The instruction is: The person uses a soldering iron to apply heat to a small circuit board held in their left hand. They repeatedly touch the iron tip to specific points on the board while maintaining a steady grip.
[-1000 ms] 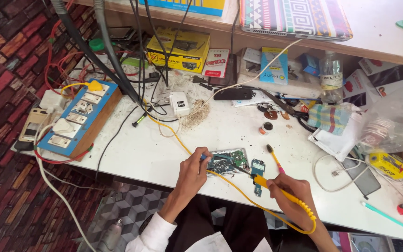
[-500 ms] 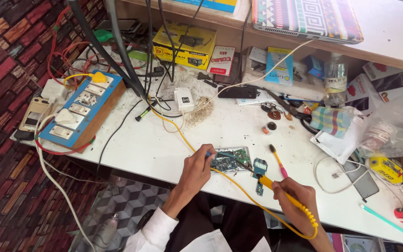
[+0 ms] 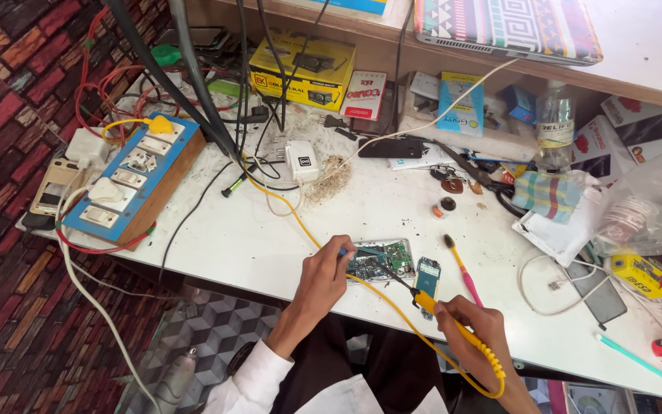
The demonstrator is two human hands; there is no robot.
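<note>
Gripping a yellow soldering iron [image 3: 453,326] pen-style, right hand [image 3: 473,330] is angling its tip onto the opened phone's circuit board [image 3: 381,261]; left hand [image 3: 323,272] is pinching that board's near edge, steadying it on the white workbench [image 3: 270,245].

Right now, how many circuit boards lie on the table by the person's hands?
2: a green circuit board under the left hand, and a small blue board beside it, near the soldering iron. Clutter may hide more.
</note>
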